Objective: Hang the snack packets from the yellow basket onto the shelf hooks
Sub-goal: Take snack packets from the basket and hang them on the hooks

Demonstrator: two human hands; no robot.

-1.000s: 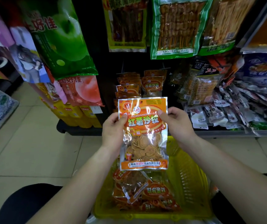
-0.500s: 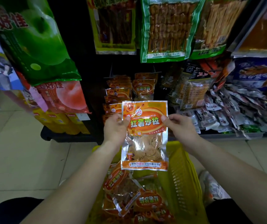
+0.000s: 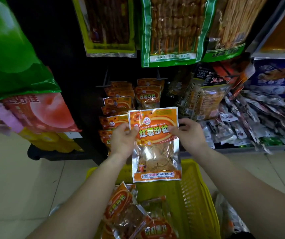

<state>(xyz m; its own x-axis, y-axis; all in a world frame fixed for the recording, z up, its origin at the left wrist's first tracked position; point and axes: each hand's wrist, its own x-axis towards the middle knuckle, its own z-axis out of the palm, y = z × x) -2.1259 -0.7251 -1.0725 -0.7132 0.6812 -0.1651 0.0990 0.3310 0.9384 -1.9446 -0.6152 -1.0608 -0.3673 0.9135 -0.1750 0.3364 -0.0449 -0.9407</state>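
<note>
- Snack packet [image 3: 154, 144]: my left hand [image 3: 123, 141] and right hand [image 3: 188, 135] pinch its sides;
- I would align its hole with the shelf hook [image 3: 160, 78], then push straight.

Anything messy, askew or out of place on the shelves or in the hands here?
Yes. At right, small sachets lie in a loose, jumbled heap on the shelf ledge rather than hanging like the orange packets. The held packet, gripped upright by the left hand and right hand, looks intact.
</note>
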